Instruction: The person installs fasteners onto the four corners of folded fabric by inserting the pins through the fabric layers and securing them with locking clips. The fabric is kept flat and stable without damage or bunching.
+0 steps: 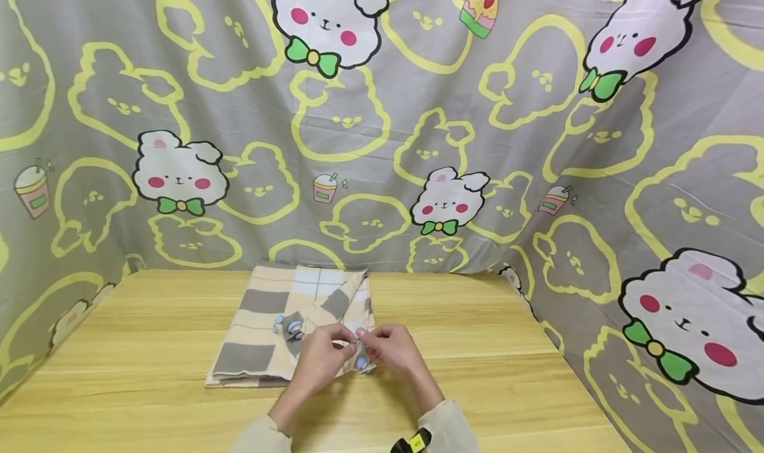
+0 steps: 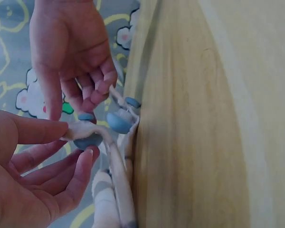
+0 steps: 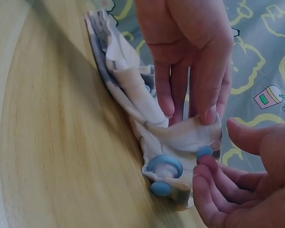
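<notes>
The checked garment (image 1: 292, 327), cream and grey with blue snap buttons (image 1: 361, 362), lies folded on the wooden table (image 1: 507, 373), its near right edge lifted between both sets of fingers. The left hand (image 1: 319, 360) pinches a strip of the fabric edge by a blue snap, thumb above and fingertips beneath. The right hand (image 1: 394, 348) meets it from the other side, its fingers (image 3: 209, 156) curled onto the same edge, touching another snap. Just below the fingers two more snaps (image 3: 164, 173) sit unjoined at the garment's corner, and beyond the left fingers another pair (image 1: 288, 325) shows further up the placket. By my reading, the fastening is only begun: several snaps look open. A cartoon-printed cloth (image 1: 382, 141) hangs well beyond.
</notes>
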`<state>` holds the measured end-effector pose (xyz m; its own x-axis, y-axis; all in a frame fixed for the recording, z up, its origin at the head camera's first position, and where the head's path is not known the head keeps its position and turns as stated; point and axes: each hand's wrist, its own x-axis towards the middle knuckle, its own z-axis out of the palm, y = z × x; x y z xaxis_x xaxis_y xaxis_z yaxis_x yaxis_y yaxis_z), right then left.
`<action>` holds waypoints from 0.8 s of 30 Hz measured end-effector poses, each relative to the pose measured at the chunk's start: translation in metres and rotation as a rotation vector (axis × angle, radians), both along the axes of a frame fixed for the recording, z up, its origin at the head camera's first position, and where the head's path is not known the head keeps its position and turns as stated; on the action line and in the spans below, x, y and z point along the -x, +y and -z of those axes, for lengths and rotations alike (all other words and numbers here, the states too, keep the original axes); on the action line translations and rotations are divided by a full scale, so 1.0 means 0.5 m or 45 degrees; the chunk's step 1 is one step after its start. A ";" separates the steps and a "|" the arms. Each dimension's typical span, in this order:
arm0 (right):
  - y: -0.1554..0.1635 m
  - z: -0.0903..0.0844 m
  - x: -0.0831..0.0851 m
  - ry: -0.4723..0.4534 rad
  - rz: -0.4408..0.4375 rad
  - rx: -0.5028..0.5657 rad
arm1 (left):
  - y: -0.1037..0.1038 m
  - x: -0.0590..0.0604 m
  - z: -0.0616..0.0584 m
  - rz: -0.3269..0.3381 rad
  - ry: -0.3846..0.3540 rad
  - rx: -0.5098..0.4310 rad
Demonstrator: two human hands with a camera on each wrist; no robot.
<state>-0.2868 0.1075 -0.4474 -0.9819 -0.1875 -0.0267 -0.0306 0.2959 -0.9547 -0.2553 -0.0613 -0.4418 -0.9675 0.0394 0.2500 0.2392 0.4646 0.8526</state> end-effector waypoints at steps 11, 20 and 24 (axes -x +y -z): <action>0.008 0.002 0.000 0.026 -0.052 -0.024 | 0.009 0.001 0.004 -0.024 0.034 0.006; 0.011 -0.002 -0.006 0.025 -0.065 -0.059 | 0.012 0.000 0.007 0.033 -0.017 -0.055; 0.009 0.001 -0.006 0.019 -0.046 -0.083 | -0.003 0.003 -0.003 0.010 -0.035 -0.050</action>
<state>-0.2837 0.1120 -0.4477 -0.9748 -0.2215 -0.0253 -0.0566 0.3556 -0.9329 -0.2566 -0.0627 -0.4404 -0.9737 0.0380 0.2245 0.2188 0.4289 0.8765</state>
